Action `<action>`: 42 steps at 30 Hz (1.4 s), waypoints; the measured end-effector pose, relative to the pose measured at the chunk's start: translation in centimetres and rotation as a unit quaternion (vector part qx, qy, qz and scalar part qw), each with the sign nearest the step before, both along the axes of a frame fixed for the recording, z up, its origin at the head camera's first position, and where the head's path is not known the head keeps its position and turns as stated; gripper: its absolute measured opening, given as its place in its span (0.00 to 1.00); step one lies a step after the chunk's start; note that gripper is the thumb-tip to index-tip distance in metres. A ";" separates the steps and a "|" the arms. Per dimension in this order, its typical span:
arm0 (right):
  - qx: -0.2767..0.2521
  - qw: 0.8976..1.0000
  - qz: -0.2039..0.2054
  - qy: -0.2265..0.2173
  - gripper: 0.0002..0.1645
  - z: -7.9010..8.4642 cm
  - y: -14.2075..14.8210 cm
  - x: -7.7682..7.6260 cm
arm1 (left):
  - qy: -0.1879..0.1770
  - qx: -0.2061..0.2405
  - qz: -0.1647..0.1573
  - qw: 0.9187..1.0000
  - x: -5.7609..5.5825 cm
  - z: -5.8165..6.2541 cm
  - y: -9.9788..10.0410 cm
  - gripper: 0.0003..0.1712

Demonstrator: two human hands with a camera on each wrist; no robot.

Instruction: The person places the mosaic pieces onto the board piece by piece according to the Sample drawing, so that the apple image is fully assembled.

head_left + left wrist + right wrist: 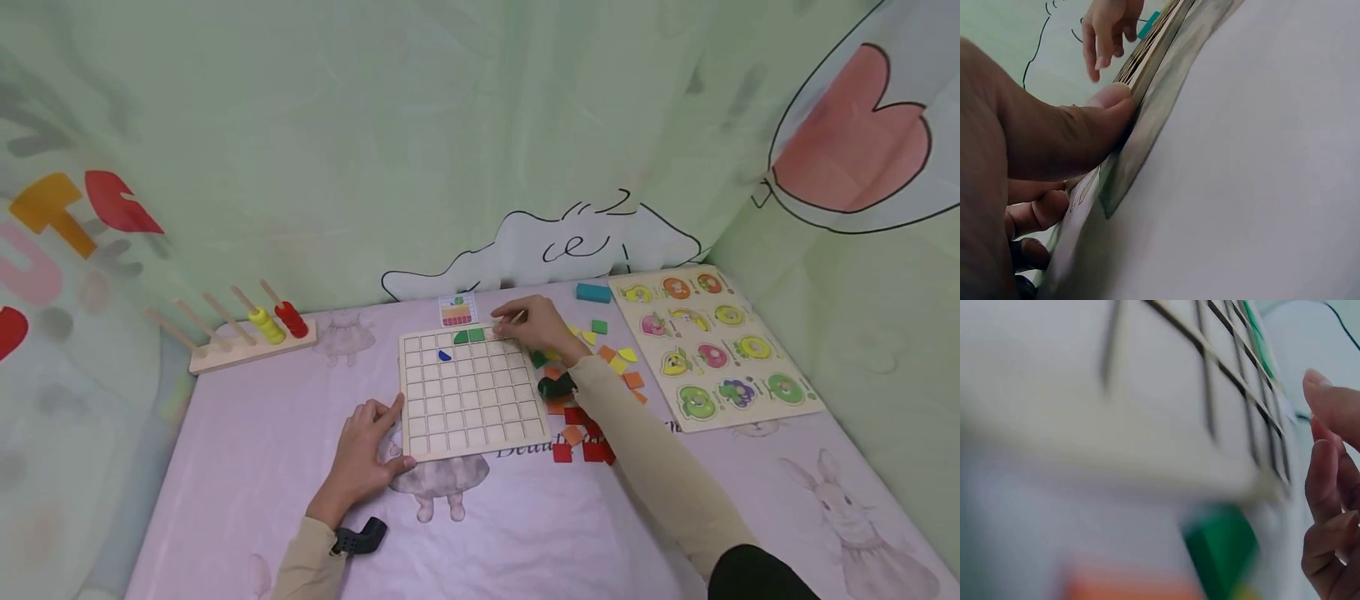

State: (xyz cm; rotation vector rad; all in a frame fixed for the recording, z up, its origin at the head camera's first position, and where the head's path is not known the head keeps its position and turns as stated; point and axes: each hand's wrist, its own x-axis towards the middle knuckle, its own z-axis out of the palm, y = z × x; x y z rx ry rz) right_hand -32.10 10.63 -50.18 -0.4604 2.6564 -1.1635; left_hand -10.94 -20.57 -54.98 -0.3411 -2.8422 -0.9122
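A square wooden grid board (472, 408) lies in front of me on the tablecloth. Two green pieces, one a square (476, 334), sit side by side in its far row, with a small blue piece (445, 355) a row nearer. My left hand (360, 458) rests at the near left corner, its thumb (1100, 125) against the board's edge. Over the far right corner is my right hand (532, 323), thumb and fingers bent, with no piece visible between them. Just beyond the far edge lies a small picture card (457, 310).
Loose red (562, 452), orange, yellow and green (599, 327) pieces lie right of the board, partly under my right forearm. A teal block (593, 292) and a fruit puzzle board (652, 346) are farther right. At the back left stands a wooden peg rack (247, 352) with yellow and red beads.
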 end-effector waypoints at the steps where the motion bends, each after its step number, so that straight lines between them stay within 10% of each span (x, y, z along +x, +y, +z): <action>1: 0.012 1.000 -0.001 0.002 0.18 0.3 0.7 -0.1 | -0.002 -0.001 0.001 1.000 0.0 0.0 0.0 0.56; 9: 0.100 0.993 0.054 -0.022 0.14 1.8 5.0 0.5 | -0.004 -0.012 0.003 1.000 -0.1 0.0 -0.3 0.56; 24: 0.203 0.974 0.090 -0.042 0.05 1.8 4.1 2.7 | 0.000 -0.002 0.002 1.000 -0.1 -0.3 -0.2 0.56; 42: 0.215 0.969 0.105 -0.056 0.05 2.6 4.2 4.0 | 0.018 -0.008 0.004 1.000 0.2 -0.6 0.0 0.55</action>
